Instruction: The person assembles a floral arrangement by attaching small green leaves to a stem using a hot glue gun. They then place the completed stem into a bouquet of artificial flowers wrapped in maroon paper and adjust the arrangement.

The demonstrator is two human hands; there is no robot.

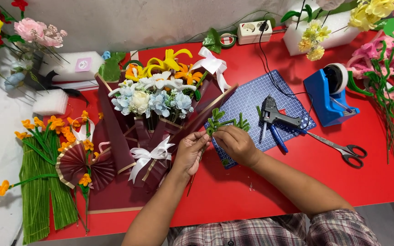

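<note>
2 hands are joined over 1 small green leafy stem point(215, 122), which is held just above the red worktop point(270, 182) at the lower left corner of the blue cutting mat point(251, 98). The left hand point(189, 152) is pinched narrowly around the lower part of the stem, whose thin wire end slants down below the palm toward the front edge, and the right hand point(235, 143) is curled over the same stem just beside it, fingertips closed on the part under the leaves. The step in hand is judged to be the shaping or winding of this leaf sprig, since both hands are closed on it and no tool is held. Just to the left, touching or nearly touching the left hand, a bouquet point(153, 98) of white, pale blue, orange and yellow flowers is wrapped in dark maroon paper and tied with a white ribbon bow point(149, 157). A glue gun point(277, 116) lies on the mat near the right hand, with scissors point(340, 148) beyond it and a blue tape dispenser point(329, 93) further back. Bundled green stems with orange blossoms point(46, 182) lie well apart at the left edge. For the next move, a steady pinch at the base would be called for while the leaves are turned or spread, so that the thin wire is not kinked.
</note>
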